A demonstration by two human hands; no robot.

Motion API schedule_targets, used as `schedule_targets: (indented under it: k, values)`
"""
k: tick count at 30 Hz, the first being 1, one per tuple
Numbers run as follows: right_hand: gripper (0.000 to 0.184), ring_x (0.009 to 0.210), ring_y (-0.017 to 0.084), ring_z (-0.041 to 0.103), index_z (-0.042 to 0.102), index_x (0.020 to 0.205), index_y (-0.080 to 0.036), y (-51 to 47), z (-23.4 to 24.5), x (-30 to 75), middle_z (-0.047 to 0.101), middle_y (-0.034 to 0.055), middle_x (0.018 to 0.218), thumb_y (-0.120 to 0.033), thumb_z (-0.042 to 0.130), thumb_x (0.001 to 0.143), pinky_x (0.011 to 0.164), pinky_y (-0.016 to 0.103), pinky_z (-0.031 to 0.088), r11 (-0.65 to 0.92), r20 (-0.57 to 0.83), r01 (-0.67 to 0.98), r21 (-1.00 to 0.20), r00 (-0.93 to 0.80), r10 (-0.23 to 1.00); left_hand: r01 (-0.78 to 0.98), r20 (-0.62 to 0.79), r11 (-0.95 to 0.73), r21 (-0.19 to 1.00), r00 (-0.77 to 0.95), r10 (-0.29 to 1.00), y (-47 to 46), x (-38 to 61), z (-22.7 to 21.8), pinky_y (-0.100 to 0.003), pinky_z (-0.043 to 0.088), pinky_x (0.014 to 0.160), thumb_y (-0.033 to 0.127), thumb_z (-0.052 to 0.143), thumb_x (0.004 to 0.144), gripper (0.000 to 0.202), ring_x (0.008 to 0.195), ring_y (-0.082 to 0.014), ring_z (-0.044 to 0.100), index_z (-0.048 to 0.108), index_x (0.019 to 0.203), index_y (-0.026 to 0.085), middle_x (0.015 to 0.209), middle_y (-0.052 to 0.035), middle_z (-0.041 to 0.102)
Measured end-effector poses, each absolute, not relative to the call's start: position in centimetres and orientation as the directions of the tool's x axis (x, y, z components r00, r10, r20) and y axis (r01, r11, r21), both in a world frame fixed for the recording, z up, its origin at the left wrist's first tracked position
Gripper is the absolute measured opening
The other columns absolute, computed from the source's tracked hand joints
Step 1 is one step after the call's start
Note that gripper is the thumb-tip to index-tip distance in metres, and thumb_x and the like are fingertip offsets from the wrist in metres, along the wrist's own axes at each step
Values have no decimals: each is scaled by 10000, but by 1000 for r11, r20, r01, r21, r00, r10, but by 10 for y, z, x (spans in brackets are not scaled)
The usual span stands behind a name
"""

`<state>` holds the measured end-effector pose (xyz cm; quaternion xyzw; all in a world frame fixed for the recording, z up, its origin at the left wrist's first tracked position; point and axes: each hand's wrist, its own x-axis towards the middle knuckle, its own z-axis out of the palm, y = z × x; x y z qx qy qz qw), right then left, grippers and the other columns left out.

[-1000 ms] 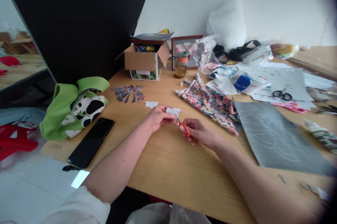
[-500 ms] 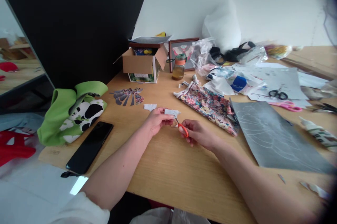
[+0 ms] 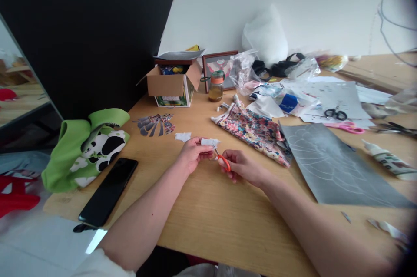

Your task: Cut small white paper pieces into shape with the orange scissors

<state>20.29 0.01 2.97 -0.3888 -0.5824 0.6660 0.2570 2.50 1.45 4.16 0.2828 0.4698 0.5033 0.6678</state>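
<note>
Between the thumb and fingers of my left hand (image 3: 194,154) is a small pale piece (image 3: 208,142), paper or cloth; I cannot tell which. My right hand (image 3: 238,166) grips orange-handled scissors (image 3: 224,162), their blades pointing up and left at the edge of that piece. Another pale scrap (image 3: 183,136) lies on the table just beyond my left hand. Farther left, grey and patterned cut pieces (image 3: 155,124) are laid out in a fan. Folded floral fabric (image 3: 254,133) rests beyond my right hand.
A black phone (image 3: 109,191) and a green panda bag (image 3: 97,146) lie at the left. Behind stand an open carton (image 3: 171,86) and a jar (image 3: 216,87). On the right are a grey sheet with white lines (image 3: 335,164), black-handled scissors (image 3: 336,114), pink-handled scissors (image 3: 350,126) and a glue bottle (image 3: 389,159).
The view has shifted slightly, so most things sit a little farther left. Both hands keep their hold on the pale piece and the scissors.
</note>
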Motion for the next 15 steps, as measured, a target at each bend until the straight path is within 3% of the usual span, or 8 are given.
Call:
schedule_targets:
  k: [15]
  values:
    - [495,460,61,465,522,725,-173,0,30,203,553,-19,655,-620,731,688,382,179,390,-175,-220,134,-975,-554,803,-420,-325,324,847,72,943,16,24,37,-217,534,529,-41,681,613,231,506,-93,607,589,767,106,665,-21,674]
